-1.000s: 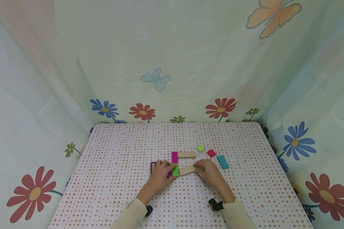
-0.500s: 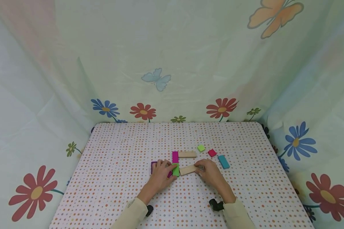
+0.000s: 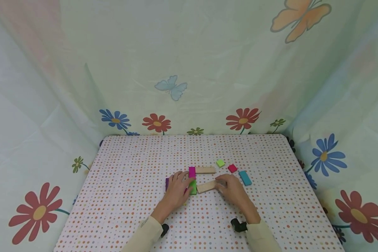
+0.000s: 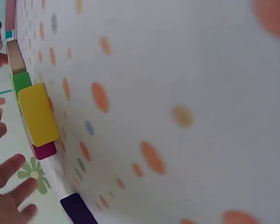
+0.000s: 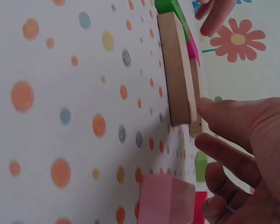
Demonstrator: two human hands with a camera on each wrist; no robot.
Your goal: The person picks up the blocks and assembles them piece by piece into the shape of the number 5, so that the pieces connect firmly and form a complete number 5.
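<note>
My left hand [image 3: 175, 191] hovers over a small group of blocks with fingers spread. In the left wrist view its fingers [image 4: 9, 172] stand apart from a yellow block [image 4: 38, 115], which adjoins a green block [image 3: 193, 189]. A magenta block [image 3: 192, 172] lies beyond the green one. At the left, a dark purple block [image 3: 167, 183] is partly hidden. My right hand [image 3: 233, 190] is at the right end of a tilted wooden block [image 3: 206, 187]; in the right wrist view thumb and forefinger are parted, not gripping it.
A second wooden block [image 3: 205, 170] extends right from the magenta block. Farther right lie a lime block [image 3: 220, 163], a red block [image 3: 232, 168] and a blue block [image 3: 245, 178]. A pink block [image 5: 165, 200] sits below the right hand in the right wrist view.
My left fingers have spread and shifted a little away from me, easing off the green block. The right fingers have moved slightly right along the wooden block's end. The blocks look unmoved.
</note>
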